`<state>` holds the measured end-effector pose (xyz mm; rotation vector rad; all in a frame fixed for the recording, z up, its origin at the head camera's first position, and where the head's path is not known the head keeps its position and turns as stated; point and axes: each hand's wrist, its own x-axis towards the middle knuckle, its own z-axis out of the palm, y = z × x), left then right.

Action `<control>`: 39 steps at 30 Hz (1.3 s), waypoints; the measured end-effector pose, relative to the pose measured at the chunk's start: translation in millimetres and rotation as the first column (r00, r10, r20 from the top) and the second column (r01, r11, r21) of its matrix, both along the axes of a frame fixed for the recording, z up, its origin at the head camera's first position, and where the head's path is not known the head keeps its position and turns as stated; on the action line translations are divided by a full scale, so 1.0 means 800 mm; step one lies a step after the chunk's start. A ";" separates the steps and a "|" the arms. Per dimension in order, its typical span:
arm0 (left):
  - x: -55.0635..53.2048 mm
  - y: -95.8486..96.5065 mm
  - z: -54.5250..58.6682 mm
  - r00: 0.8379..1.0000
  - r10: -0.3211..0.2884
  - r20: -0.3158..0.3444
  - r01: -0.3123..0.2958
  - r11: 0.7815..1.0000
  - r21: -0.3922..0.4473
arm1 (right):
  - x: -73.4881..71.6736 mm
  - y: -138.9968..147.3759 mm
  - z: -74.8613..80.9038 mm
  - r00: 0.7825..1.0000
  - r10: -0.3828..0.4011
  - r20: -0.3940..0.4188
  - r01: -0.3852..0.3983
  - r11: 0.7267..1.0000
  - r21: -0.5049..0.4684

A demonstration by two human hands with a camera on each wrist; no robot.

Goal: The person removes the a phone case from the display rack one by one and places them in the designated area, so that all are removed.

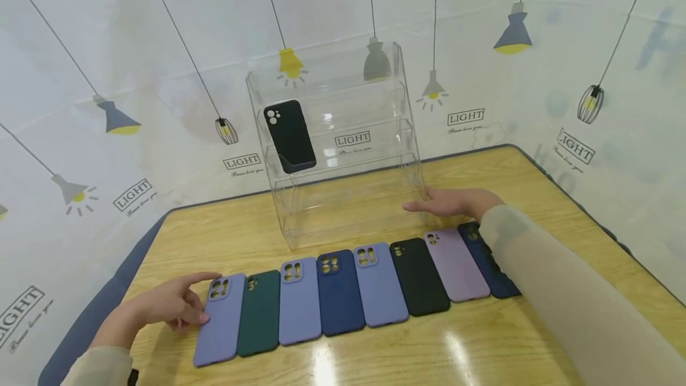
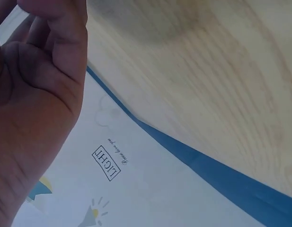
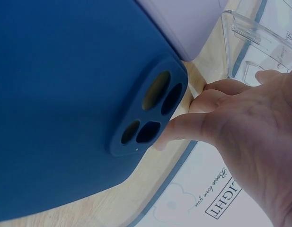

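My left hand (image 1: 168, 301) is at the left end of a row of phone cases, its index finger and thumb touching the edge of a lavender phone case (image 1: 218, 329). In the left wrist view only the palm and bent fingers show; that case is out of sight. My right hand (image 1: 455, 202) lies beside the lower right corner of a clear acrylic display stand (image 1: 348, 189), fingers extended. In the right wrist view a blue phone case (image 3: 65, 94) fills the left side, close to my fingers. A black phone case (image 1: 292, 142) leans upright in the stand's left part.
Between the row's ends lie a green case (image 1: 259, 314), a navy case (image 1: 341, 293), a black case (image 1: 420, 279), a pinkish-purple case (image 1: 458, 267) and more lavender ones. The wooden table (image 1: 209, 234) meets a lamp-printed backdrop (image 1: 182, 76) behind the stand.
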<state>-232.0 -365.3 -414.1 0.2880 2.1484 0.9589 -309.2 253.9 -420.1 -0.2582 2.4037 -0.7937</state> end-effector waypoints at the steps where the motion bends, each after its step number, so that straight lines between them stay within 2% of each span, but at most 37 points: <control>1: -0.001 0.001 0.003 1.000 -0.003 -0.023 0.003 1.000 -0.023 | 0.000 0.000 0.000 1.000 0.002 0.002 -0.002 1.000 0.000; 4: -0.009 0.007 0.015 0.993 -0.009 -0.118 -0.003 0.995 -0.095 | 0.000 -0.001 0.001 1.000 0.002 0.008 -0.002 1.000 -0.001; 7: -0.019 0.016 0.033 0.976 -0.003 -0.216 -0.030 0.988 -0.152 | 0.000 -0.001 0.000 1.000 0.005 0.010 -0.005 1.000 -0.003; 10: -0.031 0.030 0.058 0.951 -0.023 -0.307 -0.039 0.980 -0.194 | 0.000 -0.001 0.000 1.000 0.007 0.007 -0.007 1.000 -0.003; 14: -0.046 0.054 0.092 0.907 -0.086 -0.412 -0.013 0.973 -0.231 | -0.001 -0.001 -0.001 1.000 0.010 0.000 -0.010 1.000 -0.005; 20: -0.067 0.099 0.130 0.857 -0.131 -0.498 -0.004 0.965 -0.262 | 0.000 -0.002 -0.001 1.000 0.012 -0.004 -0.012 1.000 -0.010; 23: -0.078 0.121 0.146 0.824 -0.141 -0.548 -0.003 0.967 -0.254 | 0.001 -0.001 0.000 1.000 0.003 0.001 -0.003 1.000 -0.016; 25: -0.085 0.134 0.155 0.807 -0.134 -0.575 -0.008 0.971 -0.238 | 0.001 -0.001 0.000 1.000 -0.003 0.000 0.003 1.000 -0.020; 28: -0.095 0.151 0.168 0.794 -0.112 -0.598 -0.022 0.977 -0.212 | 0.001 -0.001 -0.002 1.000 -0.005 -0.007 0.005 1.000 -0.024; 30: -0.100 0.162 0.175 0.779 -0.097 -0.620 -0.034 0.980 -0.196 | 0.001 -0.001 -0.003 1.000 -0.004 -0.010 0.003 1.000 -0.027; 32: -0.106 0.172 0.182 0.755 -0.068 -0.652 -0.057 0.984 -0.169 | 0.000 -0.001 -0.004 1.000 -0.006 -0.010 0.006 1.000 -0.028; 39: -0.123 0.203 0.197 0.628 0.052 -0.776 -0.128 0.991 -0.038 | 0.001 -0.001 -0.003 1.000 -0.020 -0.005 0.020 0.999 -0.029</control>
